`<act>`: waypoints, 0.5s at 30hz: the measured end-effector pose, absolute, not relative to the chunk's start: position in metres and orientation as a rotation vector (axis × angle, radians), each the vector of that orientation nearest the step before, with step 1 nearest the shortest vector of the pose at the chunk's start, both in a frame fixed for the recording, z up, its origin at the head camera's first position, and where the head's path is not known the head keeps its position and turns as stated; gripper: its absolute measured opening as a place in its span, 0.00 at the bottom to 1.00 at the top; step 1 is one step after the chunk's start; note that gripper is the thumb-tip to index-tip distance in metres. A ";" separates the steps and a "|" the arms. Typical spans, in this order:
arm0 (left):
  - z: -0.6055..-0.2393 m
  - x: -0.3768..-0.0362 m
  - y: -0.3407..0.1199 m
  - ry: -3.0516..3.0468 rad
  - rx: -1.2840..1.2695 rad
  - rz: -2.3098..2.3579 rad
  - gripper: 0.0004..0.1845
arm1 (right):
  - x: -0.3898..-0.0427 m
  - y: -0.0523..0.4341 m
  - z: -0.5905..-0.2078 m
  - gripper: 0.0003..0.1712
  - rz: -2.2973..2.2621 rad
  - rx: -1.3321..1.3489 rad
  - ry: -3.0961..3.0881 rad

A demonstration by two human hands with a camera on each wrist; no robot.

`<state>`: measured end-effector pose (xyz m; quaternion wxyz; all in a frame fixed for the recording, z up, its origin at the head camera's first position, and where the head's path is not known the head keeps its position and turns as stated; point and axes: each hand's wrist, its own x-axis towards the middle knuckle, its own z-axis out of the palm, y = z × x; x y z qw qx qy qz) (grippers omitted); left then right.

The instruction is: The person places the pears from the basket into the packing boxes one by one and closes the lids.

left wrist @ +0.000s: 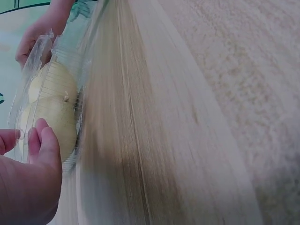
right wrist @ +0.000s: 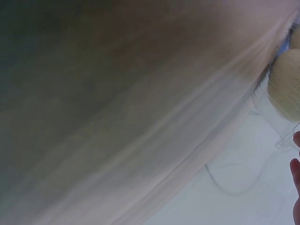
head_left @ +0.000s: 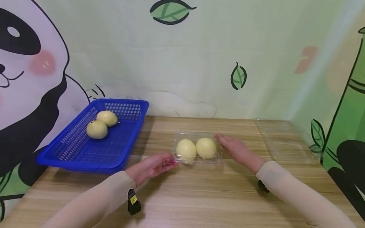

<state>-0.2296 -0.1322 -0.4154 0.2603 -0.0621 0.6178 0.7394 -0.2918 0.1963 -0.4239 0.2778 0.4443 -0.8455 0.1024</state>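
A clear plastic clamshell box (head_left: pixel 197 162) lies mid-table with two pale yellow pears (head_left: pixel 186 149) (head_left: pixel 206 148) inside. My left hand (head_left: pixel 171 161) is at the box's left end. In the left wrist view its thumb and fingertips (left wrist: pixel 41 140) pinch the box's rim (left wrist: pixel 21 133), right beside the nearer pear (left wrist: pixel 56 117). My right hand (head_left: pixel 220 141) lies against the box's right end with its fingers straight. The right wrist view is blurred and shows only a pear (right wrist: pixel 287 89) and my fingertips (right wrist: pixel 295 168) at the frame edge.
A blue slotted basket (head_left: pixel 85 163) stands at the left with two more pears (head_left: pixel 97 129) (head_left: pixel 107 117) in its far end. Another clear plastic box (head_left: pixel 285 142) lies at the right rear by the wall. The painted wall closes off the back and right sides.
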 end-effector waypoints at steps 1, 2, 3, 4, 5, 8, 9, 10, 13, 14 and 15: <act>-0.416 -0.230 -0.132 1.683 -0.161 2.000 0.12 | -0.292 0.196 -0.424 0.17 0.277 1.191 -2.269; -0.416 -0.231 -0.132 1.691 -0.160 2.001 0.13 | -0.292 0.196 -0.424 0.17 0.276 1.189 -2.267; -0.416 -0.231 -0.132 1.698 -0.153 2.000 0.13 | -0.292 0.196 -0.424 0.17 0.273 1.188 -2.263; -0.417 -0.232 -0.132 1.704 -0.152 2.000 0.13 | -0.292 0.196 -0.424 0.17 0.272 1.188 -2.258; -0.417 -0.232 -0.132 1.709 -0.152 2.003 0.14 | -0.292 0.196 -0.425 0.18 0.269 1.186 -2.254; -0.418 -0.233 -0.132 1.721 -0.155 2.013 0.13 | -0.293 0.196 -0.425 0.17 0.264 1.177 -2.253; -0.418 -0.233 -0.132 1.727 -0.147 2.011 0.12 | -0.293 0.196 -0.425 0.17 0.262 1.169 -2.262; -0.419 -0.233 -0.132 1.731 -0.149 2.013 0.11 | -0.292 0.196 -0.425 0.17 0.260 1.158 -2.277; -0.420 -0.233 -0.131 1.752 -0.154 2.010 0.07 | -0.291 0.195 -0.424 0.17 0.261 1.126 -2.329; -0.420 -0.233 -0.131 1.758 -0.144 2.008 0.06 | -0.291 0.195 -0.424 0.17 0.261 1.118 -2.345; -0.420 -0.233 -0.131 1.762 -0.134 2.005 0.06 | -0.291 0.195 -0.423 0.17 0.261 1.111 -2.357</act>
